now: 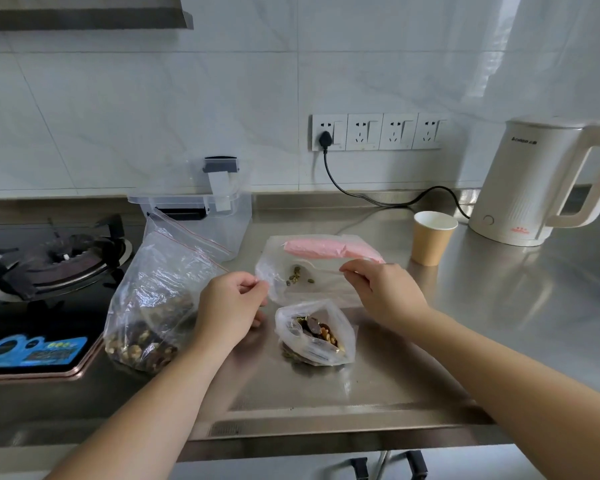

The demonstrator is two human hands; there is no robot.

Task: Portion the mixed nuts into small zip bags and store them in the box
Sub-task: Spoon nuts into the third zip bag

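Kettle [530,181], cup [432,237] beside bags [329,249]

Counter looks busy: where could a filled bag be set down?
Bare steel lies right of the right hand, in front of the cup and kettle. Another strip runs along the counter's near edge, below the filled bag. It is crowded between the big nut bag, box and both hands.

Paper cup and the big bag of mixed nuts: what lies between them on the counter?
In the head view, between paper cup and big nut bag: both hands pinching a small zip bag, beside a pink-edged bag stack.
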